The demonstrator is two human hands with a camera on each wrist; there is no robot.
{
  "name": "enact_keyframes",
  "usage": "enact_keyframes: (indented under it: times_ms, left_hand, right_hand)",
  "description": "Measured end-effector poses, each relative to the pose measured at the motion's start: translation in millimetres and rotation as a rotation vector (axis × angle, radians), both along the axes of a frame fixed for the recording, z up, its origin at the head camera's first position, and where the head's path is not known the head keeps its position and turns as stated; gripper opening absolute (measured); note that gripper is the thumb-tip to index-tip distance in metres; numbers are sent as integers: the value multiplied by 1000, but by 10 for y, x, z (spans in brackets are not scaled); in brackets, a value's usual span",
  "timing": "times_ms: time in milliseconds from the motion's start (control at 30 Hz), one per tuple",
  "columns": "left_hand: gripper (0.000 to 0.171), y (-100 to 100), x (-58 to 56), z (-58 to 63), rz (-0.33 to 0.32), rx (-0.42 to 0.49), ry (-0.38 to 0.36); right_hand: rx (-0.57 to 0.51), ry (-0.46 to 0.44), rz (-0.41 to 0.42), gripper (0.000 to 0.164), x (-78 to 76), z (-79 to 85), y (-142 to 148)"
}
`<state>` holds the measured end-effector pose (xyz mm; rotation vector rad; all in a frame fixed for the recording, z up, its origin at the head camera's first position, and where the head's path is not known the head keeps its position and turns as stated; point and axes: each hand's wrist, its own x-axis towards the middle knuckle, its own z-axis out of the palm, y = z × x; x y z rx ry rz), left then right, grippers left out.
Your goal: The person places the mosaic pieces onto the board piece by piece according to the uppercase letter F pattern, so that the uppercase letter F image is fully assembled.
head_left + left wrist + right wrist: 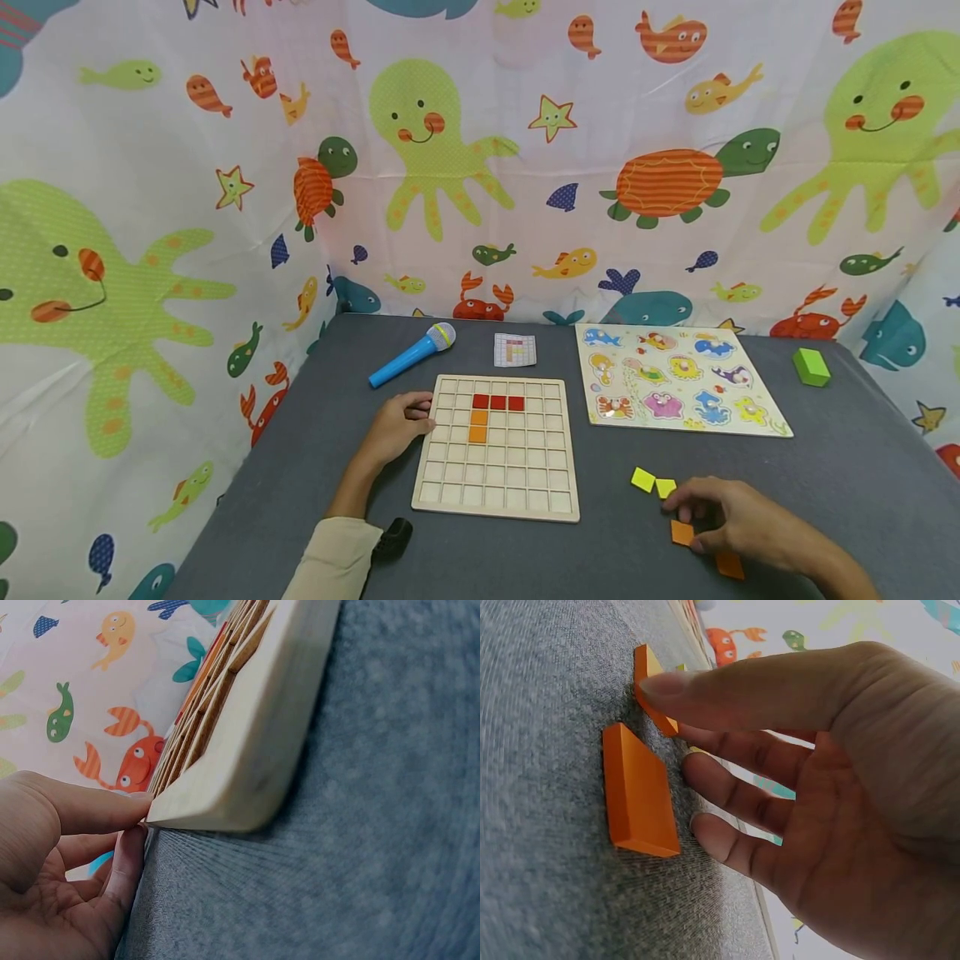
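Note:
A wooden grid board (497, 492) lies on the table, with three red tiles (498, 402) in a row and two orange tiles (477, 427) below their left end. My left hand (401, 429) pinches the board's left edge; in the left wrist view thumb and finger meet at its rim. At the right, my right hand (738, 521) is low over a loose orange tile (681, 533), its thumb overlapping the tile and its fingers slightly bent. Another orange tile (641, 791) lies below that hand, apart from the fingers. Two yellow tiles (642, 479) lie just beyond the fingertips.
Behind the board are a blue toy microphone (408, 360) and a small pattern card (514, 350). An animal puzzle board (682, 379) lies at the back right, with a green block (812, 367) beyond it. A black object (393, 540) sits by the left sleeve.

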<state>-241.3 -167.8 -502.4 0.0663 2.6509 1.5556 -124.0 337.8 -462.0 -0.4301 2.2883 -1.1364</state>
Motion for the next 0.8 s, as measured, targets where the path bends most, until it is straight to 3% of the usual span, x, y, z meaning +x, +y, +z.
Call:
enact_keyframes:
  times_ms: [800]
  left_hand:
    - [48,0,10,26,-4,-8,1]
  right_hand:
    - [81,91,18,33,8,19,-39]
